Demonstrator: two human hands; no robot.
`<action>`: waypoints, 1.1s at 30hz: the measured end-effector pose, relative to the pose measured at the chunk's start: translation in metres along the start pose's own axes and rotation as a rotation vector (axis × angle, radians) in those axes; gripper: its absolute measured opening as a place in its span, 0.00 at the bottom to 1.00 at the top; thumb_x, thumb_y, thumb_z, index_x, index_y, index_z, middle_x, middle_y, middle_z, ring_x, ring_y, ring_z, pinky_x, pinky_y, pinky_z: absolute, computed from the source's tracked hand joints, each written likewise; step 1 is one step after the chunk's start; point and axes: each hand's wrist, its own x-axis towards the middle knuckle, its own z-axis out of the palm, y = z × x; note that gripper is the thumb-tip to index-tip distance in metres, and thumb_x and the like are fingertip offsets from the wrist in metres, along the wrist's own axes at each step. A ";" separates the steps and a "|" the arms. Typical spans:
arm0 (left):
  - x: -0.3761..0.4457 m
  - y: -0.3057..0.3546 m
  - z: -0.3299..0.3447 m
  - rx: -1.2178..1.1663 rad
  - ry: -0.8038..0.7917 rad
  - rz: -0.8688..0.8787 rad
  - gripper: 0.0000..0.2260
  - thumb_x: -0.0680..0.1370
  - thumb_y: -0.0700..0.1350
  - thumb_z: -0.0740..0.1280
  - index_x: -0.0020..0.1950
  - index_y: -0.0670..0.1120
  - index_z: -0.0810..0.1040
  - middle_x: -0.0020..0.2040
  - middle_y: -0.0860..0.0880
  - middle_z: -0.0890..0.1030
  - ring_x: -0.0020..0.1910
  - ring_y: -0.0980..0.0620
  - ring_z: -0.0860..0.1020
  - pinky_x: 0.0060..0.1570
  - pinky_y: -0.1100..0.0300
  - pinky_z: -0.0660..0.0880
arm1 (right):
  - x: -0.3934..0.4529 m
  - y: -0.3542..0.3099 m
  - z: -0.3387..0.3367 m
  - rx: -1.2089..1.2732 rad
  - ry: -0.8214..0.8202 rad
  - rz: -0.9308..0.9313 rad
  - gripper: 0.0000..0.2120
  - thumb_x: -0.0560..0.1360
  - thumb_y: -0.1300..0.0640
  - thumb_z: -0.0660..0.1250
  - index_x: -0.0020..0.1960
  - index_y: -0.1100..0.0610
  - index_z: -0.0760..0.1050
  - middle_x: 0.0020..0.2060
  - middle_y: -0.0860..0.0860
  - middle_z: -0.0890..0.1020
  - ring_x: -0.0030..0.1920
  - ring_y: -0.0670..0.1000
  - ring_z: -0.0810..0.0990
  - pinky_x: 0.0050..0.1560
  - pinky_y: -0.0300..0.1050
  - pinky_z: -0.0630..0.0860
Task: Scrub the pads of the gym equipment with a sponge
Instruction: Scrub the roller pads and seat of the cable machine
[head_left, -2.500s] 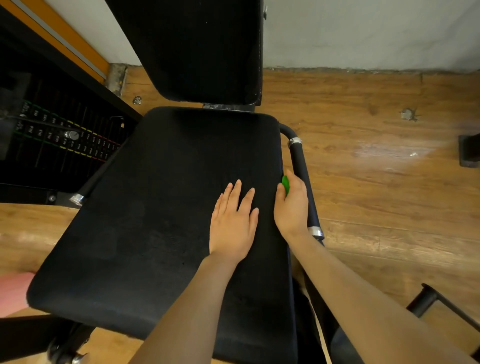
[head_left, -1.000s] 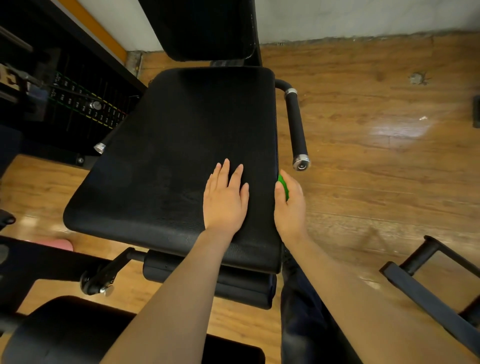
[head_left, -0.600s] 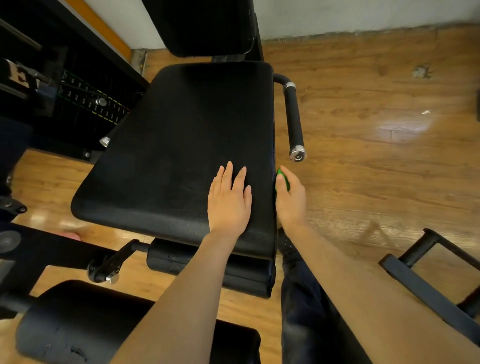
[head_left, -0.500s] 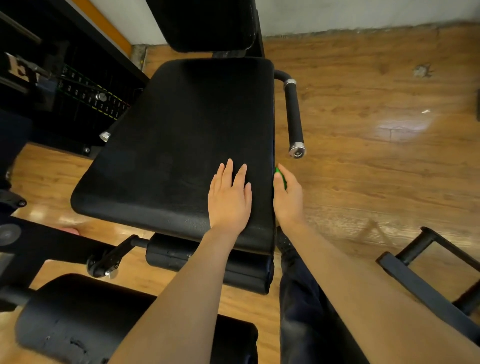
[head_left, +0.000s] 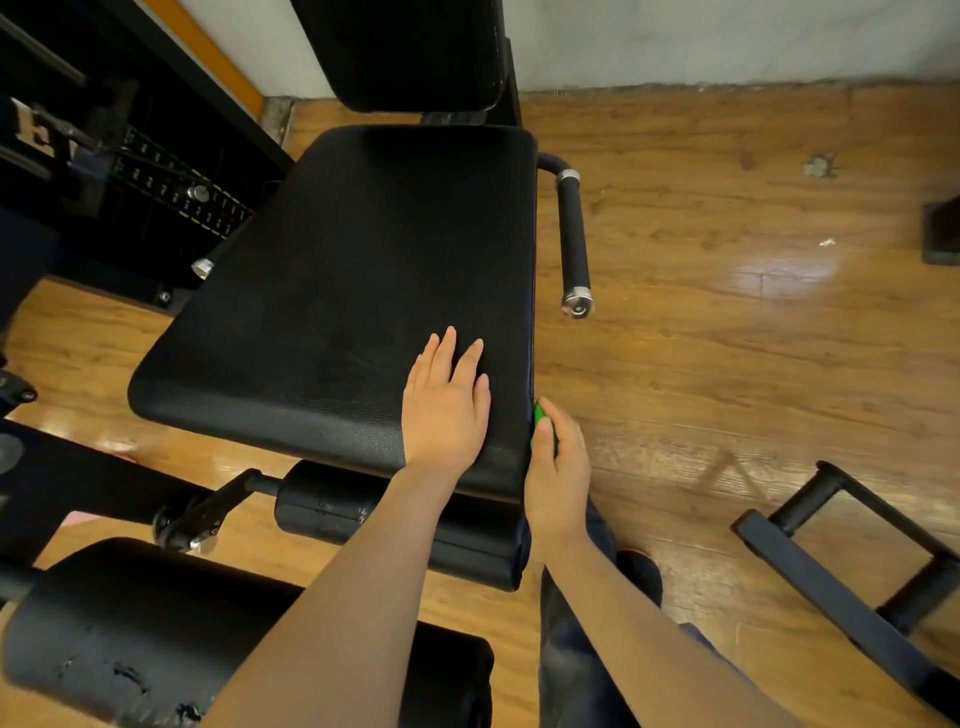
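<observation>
A wide black seat pad (head_left: 353, 291) of a gym machine fills the middle of the view, with a black back pad (head_left: 405, 52) upright behind it. My left hand (head_left: 447, 410) rests flat on the seat's near right corner, fingers straight. My right hand (head_left: 558, 467) holds a green sponge (head_left: 539, 415) against the seat's right side edge, near the front corner. Only a sliver of the sponge shows past my fingers.
A black side handle (head_left: 571, 234) with a chrome end cap sticks out right of the seat. Black roller pads (head_left: 395, 525) lie below the seat front, and a larger worn pad (head_left: 130, 634) sits at lower left. A weight stack (head_left: 171, 192) stands left. A black frame (head_left: 852, 561) lies on the wooden floor at right.
My right hand has slid the sponge back along the seat's right edge toward the front corner. My left hand stays flat on the pad. The view has pulled back from the seat.
</observation>
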 end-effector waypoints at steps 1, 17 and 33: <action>0.000 0.000 0.000 -0.001 0.001 0.002 0.19 0.83 0.49 0.57 0.74 0.49 0.67 0.77 0.45 0.62 0.77 0.47 0.57 0.74 0.49 0.57 | 0.006 -0.001 0.001 0.014 0.009 0.012 0.16 0.83 0.57 0.54 0.69 0.54 0.70 0.63 0.45 0.74 0.64 0.41 0.71 0.69 0.42 0.67; 0.000 -0.001 -0.009 -0.013 -0.091 -0.019 0.20 0.83 0.51 0.53 0.76 0.52 0.61 0.79 0.49 0.56 0.78 0.50 0.51 0.75 0.53 0.52 | -0.025 -0.005 -0.016 -0.060 -0.075 -0.027 0.15 0.82 0.58 0.57 0.68 0.53 0.72 0.61 0.46 0.75 0.61 0.38 0.71 0.68 0.44 0.68; 0.069 -0.079 -0.071 -0.046 -0.011 -0.199 0.20 0.83 0.51 0.57 0.74 0.50 0.67 0.77 0.47 0.61 0.76 0.49 0.58 0.74 0.53 0.58 | 0.085 -0.121 0.079 -0.449 -0.158 -0.351 0.18 0.81 0.58 0.60 0.71 0.54 0.69 0.67 0.50 0.72 0.69 0.46 0.68 0.64 0.33 0.59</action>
